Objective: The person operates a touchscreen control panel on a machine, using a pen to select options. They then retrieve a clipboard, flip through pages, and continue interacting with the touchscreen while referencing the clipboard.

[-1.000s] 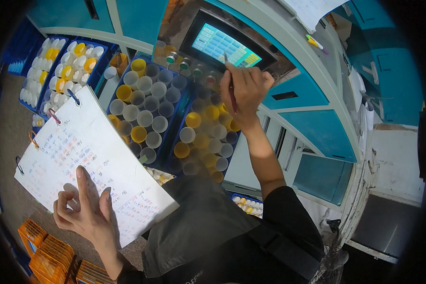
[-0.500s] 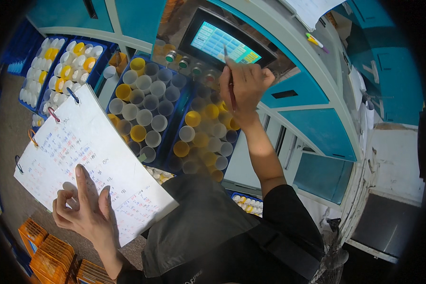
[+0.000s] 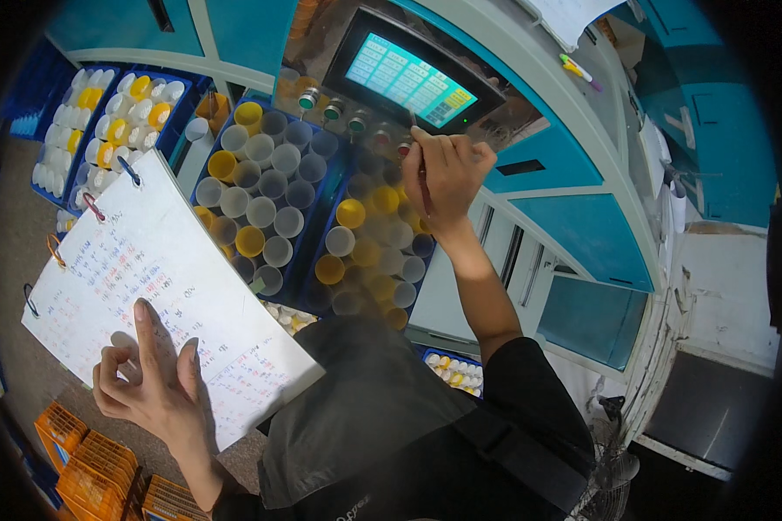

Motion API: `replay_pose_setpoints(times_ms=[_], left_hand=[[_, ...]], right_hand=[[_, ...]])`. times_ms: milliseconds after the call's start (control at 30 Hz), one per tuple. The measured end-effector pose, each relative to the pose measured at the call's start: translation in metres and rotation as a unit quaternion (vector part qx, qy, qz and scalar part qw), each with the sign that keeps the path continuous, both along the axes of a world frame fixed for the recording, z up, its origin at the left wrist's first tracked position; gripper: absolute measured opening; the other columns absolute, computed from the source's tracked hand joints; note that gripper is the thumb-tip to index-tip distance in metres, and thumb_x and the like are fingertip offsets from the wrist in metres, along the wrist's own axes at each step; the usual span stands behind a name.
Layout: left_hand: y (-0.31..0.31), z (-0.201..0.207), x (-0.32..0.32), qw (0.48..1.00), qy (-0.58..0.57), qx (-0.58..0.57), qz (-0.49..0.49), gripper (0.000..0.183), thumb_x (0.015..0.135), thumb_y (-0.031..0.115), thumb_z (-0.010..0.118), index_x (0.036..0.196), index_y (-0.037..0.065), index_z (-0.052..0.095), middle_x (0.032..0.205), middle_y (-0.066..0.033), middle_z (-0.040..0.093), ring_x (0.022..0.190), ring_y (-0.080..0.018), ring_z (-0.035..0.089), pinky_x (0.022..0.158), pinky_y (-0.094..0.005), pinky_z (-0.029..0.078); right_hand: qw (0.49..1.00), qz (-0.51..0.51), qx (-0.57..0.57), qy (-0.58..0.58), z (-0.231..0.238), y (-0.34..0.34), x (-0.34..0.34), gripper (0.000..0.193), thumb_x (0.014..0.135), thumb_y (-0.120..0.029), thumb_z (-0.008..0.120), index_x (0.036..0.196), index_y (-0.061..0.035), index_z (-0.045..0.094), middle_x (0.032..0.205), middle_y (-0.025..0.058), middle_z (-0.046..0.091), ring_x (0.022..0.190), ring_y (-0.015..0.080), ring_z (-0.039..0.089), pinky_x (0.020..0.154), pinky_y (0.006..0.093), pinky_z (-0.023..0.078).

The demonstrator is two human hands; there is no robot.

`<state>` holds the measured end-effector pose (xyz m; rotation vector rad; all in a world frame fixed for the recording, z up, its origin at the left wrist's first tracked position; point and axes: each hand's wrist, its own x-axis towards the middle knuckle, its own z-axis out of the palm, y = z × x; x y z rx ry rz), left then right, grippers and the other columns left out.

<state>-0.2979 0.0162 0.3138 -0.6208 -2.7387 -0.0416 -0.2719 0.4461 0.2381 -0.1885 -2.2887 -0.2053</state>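
Observation:
My left hand [image 3: 152, 391] lies on the handwritten page of a ring-bound notebook [image 3: 235, 347]. Its index finger points at a line of writing and the thumb stands apart; the other fingers curl loosely. What bears the notebook is hidden. My right hand [image 3: 450, 184] is closed around a slim dark-red pen [image 3: 424, 187]. That hand hovers by the lower edge of a lit touchscreen [image 3: 408, 78], with a gap between fingers and display. Below the screen runs a row of round push buttons [image 3: 333, 108], close to the right hand's left side.
Blue crates [image 3: 308, 234] of upright white and yellow tubes stand under the panel. More blue crates [image 3: 113, 95] with filled tubes are at the far left. Orange baskets [image 3: 96, 469] sit lower left. A highlighter [image 3: 579, 71] lies on the machine's ledge, and a fan [image 3: 615, 473] stands lower right.
My right hand has drawn back from the touchscreen, down toward its lower edge, with the pen still in it. The display shows a different layout. My left hand stays at nearly the same spot.

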Motion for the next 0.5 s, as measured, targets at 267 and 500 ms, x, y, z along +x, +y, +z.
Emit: replay_pose_setpoints(times_ms=[267, 500], left_hand=[[0.003, 0.005, -0.001, 1.0, -0.009, -0.018, -0.002, 0.067, 0.094, 0.064, 0.067, 0.153, 0.033, 0.06, 0.121, -0.0107, 0.046, 0.125, -0.0317, 0.034, 0.116, -0.0566, 0.02], [0.005, 0.001, 0.0, 0.999, 0.037, -0.02, -0.004, 0.063, 0.093, 0.071, 0.063, 0.145, 0.035, 0.068, 0.118, -0.0077, 0.051, 0.122, -0.0321, 0.038, 0.111, -0.054, 0.024]], right_hand=[[0.999, -0.024, -0.013, -0.025, 0.009, 0.0, 0.01, 0.019, 0.089, -0.01, 0.071, 0.107, -0.0105, 0.079, 0.085, -0.0006, 0.07, 0.087, 0.0176, 0.062, 0.092, 0.0425, 0.031], [0.999, -0.008, -0.006, -0.037, 0.018, -0.007, 0.005, 0.02, 0.092, -0.011, 0.07, 0.108, -0.0084, 0.079, 0.09, 0.0005, 0.073, 0.09, 0.0172, 0.062, 0.092, 0.0419, 0.031]])
